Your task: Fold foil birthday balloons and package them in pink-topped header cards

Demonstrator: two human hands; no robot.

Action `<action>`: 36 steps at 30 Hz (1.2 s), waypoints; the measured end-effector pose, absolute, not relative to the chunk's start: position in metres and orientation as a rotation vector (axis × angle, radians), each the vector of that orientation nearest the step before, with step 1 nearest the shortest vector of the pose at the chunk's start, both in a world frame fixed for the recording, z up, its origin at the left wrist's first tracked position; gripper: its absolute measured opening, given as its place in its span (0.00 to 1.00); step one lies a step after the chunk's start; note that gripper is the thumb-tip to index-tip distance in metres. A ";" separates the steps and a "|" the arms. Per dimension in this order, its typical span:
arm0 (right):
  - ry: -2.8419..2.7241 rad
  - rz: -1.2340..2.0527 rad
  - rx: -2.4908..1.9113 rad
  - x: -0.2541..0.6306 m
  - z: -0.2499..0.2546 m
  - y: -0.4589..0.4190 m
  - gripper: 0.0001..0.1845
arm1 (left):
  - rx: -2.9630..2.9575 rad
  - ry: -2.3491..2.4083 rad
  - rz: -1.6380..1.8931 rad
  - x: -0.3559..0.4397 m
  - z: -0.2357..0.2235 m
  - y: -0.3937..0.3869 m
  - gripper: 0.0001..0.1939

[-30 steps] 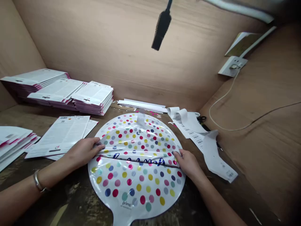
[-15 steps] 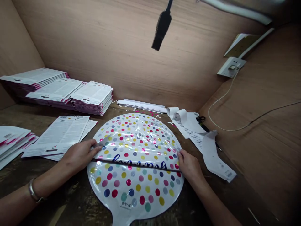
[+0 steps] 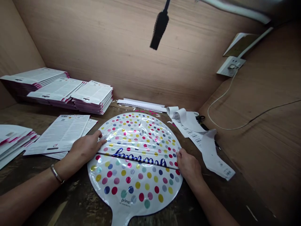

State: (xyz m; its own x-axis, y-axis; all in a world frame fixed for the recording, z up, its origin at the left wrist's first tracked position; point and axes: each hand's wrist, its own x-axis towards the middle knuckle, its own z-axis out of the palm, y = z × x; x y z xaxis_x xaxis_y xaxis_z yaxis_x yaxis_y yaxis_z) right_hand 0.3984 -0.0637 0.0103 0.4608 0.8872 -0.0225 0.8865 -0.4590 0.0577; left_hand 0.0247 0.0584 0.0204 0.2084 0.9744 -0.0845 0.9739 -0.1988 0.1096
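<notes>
A flat, white foil balloon (image 3: 131, 185) with multicoloured dots lies on the table, its neck pointing toward me. A fold runs across its middle, partly covering blue lettering that reads upside down from here. My left hand (image 3: 88, 146), a metal bangle on its wrist, pinches the left edge by the fold. On the opposite side my right hand (image 3: 189, 166) grips the right edge at the same fold. Both hands are closed on the foil.
Stacks of white printed cards (image 3: 91, 92) stand at the back left, with loose cards (image 3: 61, 131) nearer. A curling label strip (image 3: 209, 150) and scissors (image 3: 201, 118) lie to the right. A black connector (image 3: 160, 29) hangs above; a socket (image 3: 231, 66) is on the wall.
My left hand has moved slightly right and up along the balloon's edge. The fold's edge has shifted a little away from me, and more of the lettering shows.
</notes>
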 end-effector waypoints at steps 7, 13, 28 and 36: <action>1.642 0.060 2.599 0.403 0.017 -0.063 0.18 | 2.860 1.069 0.209 0.101 0.012 -0.004 0.28; 2.040 0.090 2.339 0.332 0.025 -0.080 0.25 | 2.784 0.831 0.186 0.119 -0.012 -0.027 0.32; 2.442 0.060 2.118 0.359 0.003 -0.122 0.28 | 2.754 0.802 0.112 0.115 -0.004 -0.024 0.33; 2.530 -0.193 2.063 0.349 -0.016 -0.109 0.27 | 2.477 1.756 0.023 0.018 -0.009 -0.030 0.43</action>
State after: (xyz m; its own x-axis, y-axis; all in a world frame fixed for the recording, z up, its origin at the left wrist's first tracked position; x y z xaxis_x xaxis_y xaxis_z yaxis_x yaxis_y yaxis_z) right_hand 0.3495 -0.1091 -0.0164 -0.1989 0.9797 0.0250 0.9646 0.2002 -0.1716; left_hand 0.0180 -0.0299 -0.0089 0.3330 0.9417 -0.0483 0.9401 -0.3276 0.0945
